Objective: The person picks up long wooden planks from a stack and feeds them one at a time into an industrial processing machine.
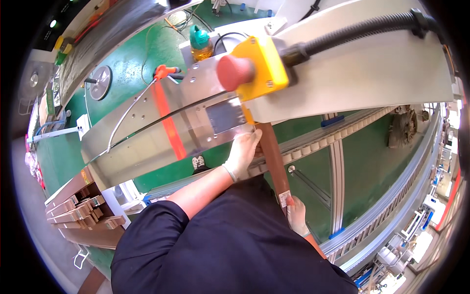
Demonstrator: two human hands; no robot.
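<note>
A green factory floor (362, 161) lies below; both gloved hands, left (243, 154) and right (296, 213), grip a long brown strip (272, 159) at centre frame.

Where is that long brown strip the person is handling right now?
The long brown strip runs down the middle of the head view, from under the yellow box with the red button to the right hand.

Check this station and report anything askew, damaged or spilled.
Nothing stands out. The left hand guides the brown strip under the metal housing, the right hand grips its lower end. The red stop button looks intact; no spill on the green floor.
</note>
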